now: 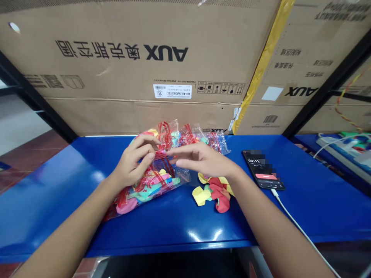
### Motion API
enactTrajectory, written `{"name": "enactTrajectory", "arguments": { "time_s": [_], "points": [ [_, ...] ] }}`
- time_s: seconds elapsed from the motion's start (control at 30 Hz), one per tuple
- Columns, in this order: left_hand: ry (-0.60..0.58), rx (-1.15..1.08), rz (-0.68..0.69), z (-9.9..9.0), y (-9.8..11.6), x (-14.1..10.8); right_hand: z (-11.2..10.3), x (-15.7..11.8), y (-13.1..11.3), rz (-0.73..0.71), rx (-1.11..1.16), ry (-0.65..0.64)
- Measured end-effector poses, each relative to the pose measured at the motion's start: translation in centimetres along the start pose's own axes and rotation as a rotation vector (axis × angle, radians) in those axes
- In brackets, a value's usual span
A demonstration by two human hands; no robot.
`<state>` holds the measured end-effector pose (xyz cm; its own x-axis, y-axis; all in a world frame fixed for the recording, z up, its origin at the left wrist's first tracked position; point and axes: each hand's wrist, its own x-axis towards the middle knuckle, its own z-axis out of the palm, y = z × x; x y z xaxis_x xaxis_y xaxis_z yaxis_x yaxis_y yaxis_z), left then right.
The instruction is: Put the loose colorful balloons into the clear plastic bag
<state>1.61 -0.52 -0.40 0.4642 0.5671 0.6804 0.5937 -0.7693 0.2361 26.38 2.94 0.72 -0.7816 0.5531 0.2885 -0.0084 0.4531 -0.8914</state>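
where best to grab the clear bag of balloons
Likely the thin right corner of the clear plastic bag, coming in from the right with your right hand: that end lies flat and loose, easy to pinch, while the middle bulges with balloons and your left hand is over it.

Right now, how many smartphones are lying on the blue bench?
1: the smartphone lies screen up on the blue bench, to the right of the loose balloons, with a white cable running from its lower end toward the bench's front edge.
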Motion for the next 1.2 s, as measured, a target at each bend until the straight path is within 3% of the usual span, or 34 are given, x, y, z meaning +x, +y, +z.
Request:
{"name": "enactTrajectory", "arguments": {
  "time_s": [0.1,0.2,0.27,0.33,0.53,0.67,0.73,0.8,0.87,0.93,1.03,1.13,1.2],
  "points": [
    [-0.007,-0.011,0.006,0.0,0.0,0.0,-2.8,-1.2,-0.2,0.073,-0.262,0.070],
    [-0.009,-0.040,0.001,0.0,0.0,0.0,-5.4,-2.5,0.7,0.318,-0.642,-0.068],
    [-0.011,-0.046,-0.005,0.0,0.1,0.0,-6.3,-3.1,1.5,0.511,-0.721,-0.173],
    [-0.014,-0.041,-0.005,0.0,0.0,0.0,-6.9,-3.5,2.1,0.601,-0.698,-0.196],
    [-0.009,-0.022,0.012,0.1,0.0,0.1,-7.5,-3.8,0.4,0.397,-0.628,0.059],
    [-0.024,-0.031,-0.004,0.0,0.0,0.0,-4.3,-2.0,-0.2,0.228,-0.374,0.179],
    [-0.024,-0.024,-0.004,0.0,0.0,0.0,-1.9,-0.8,0.1,0.195,-0.198,0.171],
    [-0.016,-0.009,0.006,0.0,0.0,0.0,-0.1,0.1,0.4,0.165,0.027,0.026],
    [-0.006,0.003,0.013,0.0,0.0,0.1,0.1,0.2,0.4,0.146,0.182,-0.062],
    [0.001,0.008,0.015,0.0,0.0,0.1,-1.2,-0.4,0.3,0.139,0.196,0.006],
    [-0.005,-0.006,0.010,0.0,0.0,0.0,-4.3,-1.9,0.3,0.221,-0.136,0.125],
    [-0.017,-0.034,0.003,0.0,0.0,-0.1,-6.2,-2.9,1.2,0.472,-0.641,0.009],
    [-0.018,-0.035,0.005,-0.1,0.0,-0.1,-6.5,-3.1,2.0,0.630,-0.802,-0.074]
  ]
}}
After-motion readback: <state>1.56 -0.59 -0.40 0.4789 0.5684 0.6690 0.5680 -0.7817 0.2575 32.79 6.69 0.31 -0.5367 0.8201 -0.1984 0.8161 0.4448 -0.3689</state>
